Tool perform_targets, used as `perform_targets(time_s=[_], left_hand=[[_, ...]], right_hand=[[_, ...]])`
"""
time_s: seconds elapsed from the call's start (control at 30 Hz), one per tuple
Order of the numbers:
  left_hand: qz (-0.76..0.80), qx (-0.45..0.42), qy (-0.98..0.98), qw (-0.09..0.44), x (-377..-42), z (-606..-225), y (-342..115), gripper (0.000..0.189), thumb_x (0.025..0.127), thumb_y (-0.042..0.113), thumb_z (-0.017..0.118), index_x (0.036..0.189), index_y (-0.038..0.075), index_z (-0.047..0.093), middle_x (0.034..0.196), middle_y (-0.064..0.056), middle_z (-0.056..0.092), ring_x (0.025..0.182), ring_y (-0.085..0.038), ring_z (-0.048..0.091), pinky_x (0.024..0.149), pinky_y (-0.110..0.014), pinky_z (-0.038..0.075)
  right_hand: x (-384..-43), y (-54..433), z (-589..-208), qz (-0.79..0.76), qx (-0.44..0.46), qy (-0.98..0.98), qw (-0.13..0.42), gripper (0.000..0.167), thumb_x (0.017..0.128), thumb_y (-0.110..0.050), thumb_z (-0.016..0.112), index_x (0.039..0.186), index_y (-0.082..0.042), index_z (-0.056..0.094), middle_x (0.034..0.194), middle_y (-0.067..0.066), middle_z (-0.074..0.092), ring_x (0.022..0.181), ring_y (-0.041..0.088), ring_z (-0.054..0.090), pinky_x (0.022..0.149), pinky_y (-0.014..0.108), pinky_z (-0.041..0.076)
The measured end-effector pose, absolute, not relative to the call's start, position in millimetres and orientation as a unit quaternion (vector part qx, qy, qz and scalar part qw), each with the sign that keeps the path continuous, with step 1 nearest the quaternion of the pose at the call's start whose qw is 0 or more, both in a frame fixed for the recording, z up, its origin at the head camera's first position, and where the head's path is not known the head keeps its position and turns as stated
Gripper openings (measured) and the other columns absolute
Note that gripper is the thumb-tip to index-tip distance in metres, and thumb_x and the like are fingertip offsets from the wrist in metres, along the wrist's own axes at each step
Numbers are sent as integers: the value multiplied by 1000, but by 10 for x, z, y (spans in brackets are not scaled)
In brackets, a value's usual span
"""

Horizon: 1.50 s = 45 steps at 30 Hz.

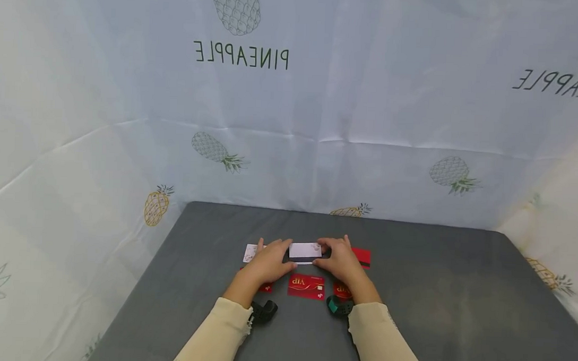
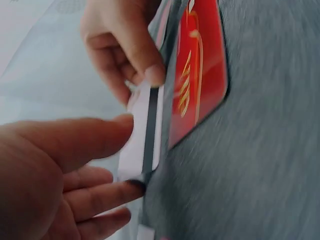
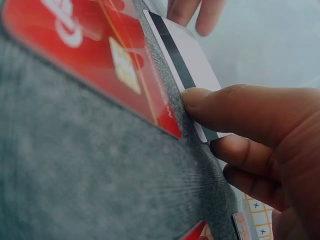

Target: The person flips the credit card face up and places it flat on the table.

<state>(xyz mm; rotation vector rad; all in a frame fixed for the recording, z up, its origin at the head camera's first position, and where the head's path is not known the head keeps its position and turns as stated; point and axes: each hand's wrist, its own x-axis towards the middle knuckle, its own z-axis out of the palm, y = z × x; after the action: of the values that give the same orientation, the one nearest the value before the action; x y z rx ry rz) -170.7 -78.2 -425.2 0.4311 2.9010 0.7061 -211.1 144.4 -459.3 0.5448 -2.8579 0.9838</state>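
A white card with a black magnetic stripe [image 1: 305,250] lies at the middle of the card group in the head view. My right hand [image 1: 341,261] pinches its right end, the thumb [image 3: 197,97] on the stripe side in the right wrist view. Around the card's left end is my left hand [image 1: 268,261], thumb and fingers spread apart. In the left wrist view its thumb [image 2: 107,132] overlaps the card and a fingertip is right at the near corner. Just below the card lies a red VIP card [image 1: 306,286], gold lettering and chip showing.
Another white card [image 1: 250,252] and a red card [image 1: 266,287] lie partly under my left hand. Beside my right hand are a red card with a dark stripe [image 1: 362,257] and a red VIP card [image 1: 341,290]. The grey table [image 1: 438,292] meets a pineapple-print curtain [image 1: 366,172] behind.
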Motion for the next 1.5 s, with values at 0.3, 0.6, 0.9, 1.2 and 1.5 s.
perform_targets(time_s=[0.3,0.6,0.9,1.2,1.5], left_hand=[[235,129,962,42,-1699,-4321,-738,66,86,29,76,142,5,50,143,-14,53,140,-31,42,118,-64,11],[247,138,959,-4,-1724,-4320,-722,75,78,19,83,143,4,48,134,-14,57,133,-32,48,117,-64,14],[248,134,958,-42,-1719,-4347,-722,61,79,24,83,133,11,57,127,-9,62,126,-31,53,114,-68,16],[232,159,958,-58,-1705,-4296,-643,58,78,26,84,129,14,58,125,-6,62,125,-30,53,113,-70,18],[253,157,952,-75,-1675,-4252,-644,64,78,27,85,133,15,55,126,-6,61,127,-31,51,112,-70,19]], right_hand=[[-2075,1398,-4584,327,197,-924,12,60,75,-15,84,131,-5,62,100,4,65,106,26,60,120,58,10],[-2031,1428,-4558,353,186,-917,28,57,75,-14,82,129,-9,64,91,-2,60,95,19,58,121,56,11],[-2012,1413,-4544,339,198,-919,44,55,74,-18,84,125,-13,65,111,5,63,116,30,53,116,67,13],[-1975,1257,-4495,290,264,-914,102,53,71,-20,85,121,-15,69,126,9,58,125,33,45,111,72,15],[-1902,1198,-4454,296,272,-902,158,52,71,-17,87,120,-17,70,127,8,58,114,30,52,104,63,33]])
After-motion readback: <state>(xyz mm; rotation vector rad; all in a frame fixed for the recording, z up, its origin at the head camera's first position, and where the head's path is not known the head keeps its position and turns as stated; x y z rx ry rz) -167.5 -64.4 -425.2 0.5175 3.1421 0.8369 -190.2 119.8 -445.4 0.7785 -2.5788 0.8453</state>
